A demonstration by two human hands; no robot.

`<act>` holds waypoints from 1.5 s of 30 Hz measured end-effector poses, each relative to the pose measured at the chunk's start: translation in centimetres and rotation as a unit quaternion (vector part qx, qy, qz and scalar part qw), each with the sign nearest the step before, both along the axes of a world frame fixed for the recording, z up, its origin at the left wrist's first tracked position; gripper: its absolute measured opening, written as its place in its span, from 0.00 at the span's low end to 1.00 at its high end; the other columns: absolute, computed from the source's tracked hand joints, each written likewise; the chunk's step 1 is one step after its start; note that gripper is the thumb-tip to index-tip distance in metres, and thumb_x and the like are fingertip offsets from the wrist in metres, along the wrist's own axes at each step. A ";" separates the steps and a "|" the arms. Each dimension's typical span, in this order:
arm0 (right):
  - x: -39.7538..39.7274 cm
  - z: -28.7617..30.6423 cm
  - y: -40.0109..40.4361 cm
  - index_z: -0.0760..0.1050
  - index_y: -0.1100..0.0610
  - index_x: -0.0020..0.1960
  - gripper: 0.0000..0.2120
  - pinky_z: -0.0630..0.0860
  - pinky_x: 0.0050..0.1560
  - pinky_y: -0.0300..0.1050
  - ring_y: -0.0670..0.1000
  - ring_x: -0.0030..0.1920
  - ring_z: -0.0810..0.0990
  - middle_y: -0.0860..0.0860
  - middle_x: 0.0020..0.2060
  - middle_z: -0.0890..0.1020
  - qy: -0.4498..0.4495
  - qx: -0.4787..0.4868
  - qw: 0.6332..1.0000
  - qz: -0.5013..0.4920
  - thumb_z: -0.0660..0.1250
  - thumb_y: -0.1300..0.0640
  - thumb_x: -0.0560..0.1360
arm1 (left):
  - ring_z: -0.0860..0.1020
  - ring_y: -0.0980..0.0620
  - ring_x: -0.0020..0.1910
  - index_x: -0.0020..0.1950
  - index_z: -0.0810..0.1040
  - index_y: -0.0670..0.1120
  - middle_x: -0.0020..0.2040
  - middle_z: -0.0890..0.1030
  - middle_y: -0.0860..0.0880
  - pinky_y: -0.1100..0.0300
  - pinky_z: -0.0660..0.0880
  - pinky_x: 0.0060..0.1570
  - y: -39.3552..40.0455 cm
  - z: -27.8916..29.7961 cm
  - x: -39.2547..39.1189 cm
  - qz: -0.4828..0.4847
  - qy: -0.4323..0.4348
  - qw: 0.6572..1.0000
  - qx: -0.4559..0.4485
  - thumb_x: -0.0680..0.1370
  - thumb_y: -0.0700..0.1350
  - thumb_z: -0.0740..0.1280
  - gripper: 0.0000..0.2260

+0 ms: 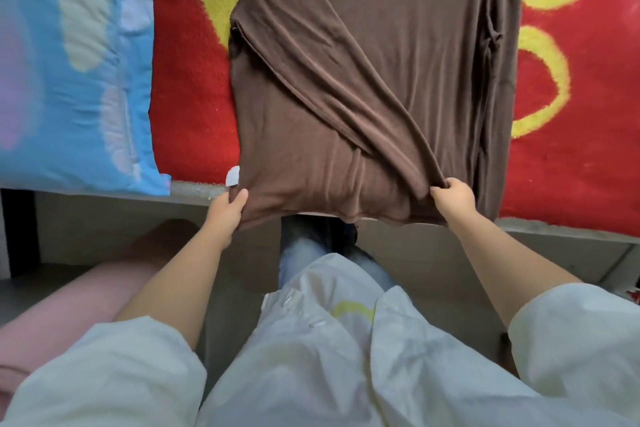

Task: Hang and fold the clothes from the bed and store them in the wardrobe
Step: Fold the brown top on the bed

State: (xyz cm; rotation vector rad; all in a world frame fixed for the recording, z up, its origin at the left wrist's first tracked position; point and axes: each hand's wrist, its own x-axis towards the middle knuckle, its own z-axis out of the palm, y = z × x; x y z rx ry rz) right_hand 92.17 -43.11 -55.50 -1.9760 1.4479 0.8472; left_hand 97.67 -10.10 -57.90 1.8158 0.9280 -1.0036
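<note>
The brown top point(374, 80) lies flat on the bed point(571, 114) at 12 o'clock, one sleeve already crossed over. Both hands, left point(227, 210) and right point(450, 199), set apart, pinch its near hem. Folding has only begun; storing remains.

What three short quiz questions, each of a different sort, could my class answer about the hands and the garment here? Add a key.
1. True or false: both hands grip the brown garment.
2. Which lies on the bed to the garment's left? A) pillow B) hanger C) book
3. Fill in: the garment lies on a red and ____ blanket.

Key: 1 true, the left hand and right hand hold its near hem. 2 A, the blue pillow. 3 yellow.
</note>
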 end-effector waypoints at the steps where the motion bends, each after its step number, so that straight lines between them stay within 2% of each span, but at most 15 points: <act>1: 0.0 0.0 -0.5 0.71 0.70 0.60 0.15 0.71 0.47 0.48 0.59 0.44 0.76 0.65 0.51 0.77 -0.018 0.031 0.997 -0.067 0.60 0.65 0.75 | 0.75 0.42 0.58 0.62 0.74 0.36 0.55 0.77 0.40 0.56 0.69 0.57 0.3 0.0 -0.2 -0.016 -0.018 0.999 0.027 0.80 0.42 0.59 0.14; 4: -0.1 0.3 -1.7 0.61 0.66 0.69 0.20 0.73 0.55 0.50 0.60 0.53 0.77 0.61 0.56 0.74 -0.092 0.132 0.946 -0.282 0.58 0.67 0.77 | 0.73 0.40 0.58 0.60 0.74 0.34 0.55 0.76 0.37 0.57 0.66 0.51 1.2 -0.5 -0.2 -0.092 -0.053 0.990 0.098 0.81 0.42 0.58 0.15; 6: -0.2 0.2 -2.3 0.64 0.60 0.62 0.13 0.70 0.58 0.50 0.59 0.60 0.74 0.58 0.54 0.75 -0.125 0.160 0.920 -0.336 0.57 0.67 0.78 | 0.71 0.38 0.60 0.61 0.72 0.32 0.59 0.75 0.34 0.54 0.66 0.55 0.6 -0.5 0.0 -0.149 -0.052 0.978 0.139 0.80 0.41 0.59 0.15; 10: -0.8 -0.4 -2.2 0.68 0.54 0.45 0.11 0.73 0.53 0.49 0.50 0.38 0.77 0.53 0.49 0.75 -0.171 0.202 0.897 -0.353 0.53 0.66 0.80 | 0.66 0.38 0.66 0.67 0.64 0.36 0.66 0.68 0.36 0.49 0.64 0.62 -2.7 0.0 -0.4 -0.168 -0.036 0.942 0.287 0.77 0.38 0.61 0.19; 13: -1.4 -1.2 -1.7 0.68 0.56 0.45 0.10 0.77 0.45 0.50 0.50 0.33 0.80 0.53 0.44 0.75 -0.166 0.198 0.904 -0.341 0.51 0.66 0.81 | 0.61 0.42 0.68 0.70 0.60 0.40 0.70 0.62 0.40 0.50 0.60 0.64 -5.7 0.7 -1.2 -0.202 -0.116 0.914 0.333 0.75 0.35 0.60 0.24; 16: -2.1 -1.8 -1.7 0.67 0.58 0.56 0.08 0.75 0.54 0.55 0.57 0.45 0.78 0.58 0.50 0.75 -0.145 0.155 0.935 -0.283 0.53 0.64 0.80 | 0.59 0.41 0.70 0.71 0.61 0.39 0.72 0.60 0.41 0.50 0.56 0.67 -8.3 0.8 -1.2 -0.258 -0.172 0.895 0.321 0.73 0.34 0.61 0.27; 20: -2.9 -2.3 -2.4 0.63 0.59 0.50 0.02 0.78 0.33 0.35 0.51 0.28 0.80 0.59 0.47 0.73 -0.088 0.089 0.983 -0.138 0.55 0.64 0.79 | 0.65 0.35 0.67 0.67 0.68 0.35 0.68 0.67 0.35 0.42 0.61 0.64 -11.4 0.5 -0.2 -0.337 -0.242 0.869 0.270 0.67 0.32 0.68 0.28; 23: -3.5 -2.6 -2.7 0.63 0.59 0.44 0.03 0.76 0.52 0.51 0.64 0.47 0.79 0.65 0.50 0.77 -0.042 0.058 0.994 -0.087 0.57 0.62 0.77 | 0.73 0.32 0.60 0.59 0.75 0.33 0.60 0.74 0.33 0.38 0.69 0.56 -13.4 0.0 1.0 -0.461 -0.293 0.813 0.200 0.60 0.32 0.74 0.27; 25: -3.3 -1.6 -3.2 0.65 0.59 0.47 0.01 0.71 0.54 0.49 0.63 0.53 0.77 0.64 0.53 0.78 -0.009 0.037 0.994 -0.098 0.57 0.63 0.76 | 0.77 0.33 0.55 0.53 0.79 0.34 0.55 0.78 0.33 0.37 0.73 0.49 -15.0 0.2 2.4 -0.559 -0.312 0.754 0.150 0.56 0.33 0.78 0.26; 30: -2.5 0.4 -6.8 0.67 0.64 0.63 0.16 0.65 0.59 0.50 0.61 0.63 0.68 0.62 0.61 0.71 -0.033 -0.097 0.992 -0.071 0.60 0.62 0.76 | 0.80 0.37 0.52 0.50 0.81 0.36 0.52 0.81 0.37 0.44 0.77 0.47 -19.9 0.0 5.4 -0.667 -0.359 0.651 0.053 0.65 0.39 0.71 0.15; 33: -2.5 0.4 -9.0 0.61 0.63 0.69 0.28 0.63 0.63 0.52 0.62 0.66 0.65 0.63 0.64 0.67 -0.005 -0.052 0.996 -0.074 0.67 0.55 0.74 | 0.69 0.43 0.66 0.64 0.73 0.41 0.66 0.71 0.41 0.50 0.67 0.62 -22.5 0.3 6.5 -0.717 -0.295 0.628 0.057 0.76 0.44 0.60 0.17; 36: -2.6 -0.1 -10.2 0.60 0.62 0.69 0.31 0.64 0.64 0.50 0.62 0.66 0.65 0.61 0.65 0.68 0.047 0.017 0.998 -0.026 0.69 0.54 0.72 | 0.61 0.46 0.68 0.68 0.65 0.47 0.69 0.63 0.46 0.52 0.61 0.64 -23.9 0.4 7.0 -0.739 -0.230 0.624 0.106 0.79 0.45 0.58 0.17; 38: -3.1 -0.7 -10.7 0.64 0.61 0.65 0.23 0.67 0.59 0.50 0.61 0.64 0.68 0.61 0.62 0.71 0.053 0.011 0.999 0.002 0.66 0.58 0.74 | 0.63 0.46 0.66 0.66 0.66 0.47 0.66 0.65 0.46 0.53 0.63 0.61 -24.7 0.4 7.1 -0.746 -0.217 0.617 0.126 0.78 0.44 0.60 0.17; 41: -3.7 -0.9 -11.6 0.70 0.61 0.44 0.05 0.71 0.48 0.48 0.61 0.53 0.75 0.62 0.48 0.76 0.034 0.026 0.999 -0.011 0.56 0.65 0.76 | 0.64 0.45 0.64 0.66 0.66 0.47 0.64 0.65 0.46 0.52 0.65 0.60 -25.3 0.5 7.4 -0.753 -0.186 0.616 0.139 0.77 0.45 0.61 0.17; 45: -4.6 0.5 -14.9 0.67 0.60 0.35 0.12 0.68 0.45 0.46 0.58 0.44 0.74 0.59 0.40 0.74 0.030 0.071 0.997 0.024 0.53 0.66 0.76 | 0.63 0.45 0.66 0.65 0.68 0.45 0.66 0.66 0.46 0.53 0.65 0.60 -25.6 1.3 7.2 -0.694 -0.155 0.694 0.116 0.76 0.48 0.64 0.18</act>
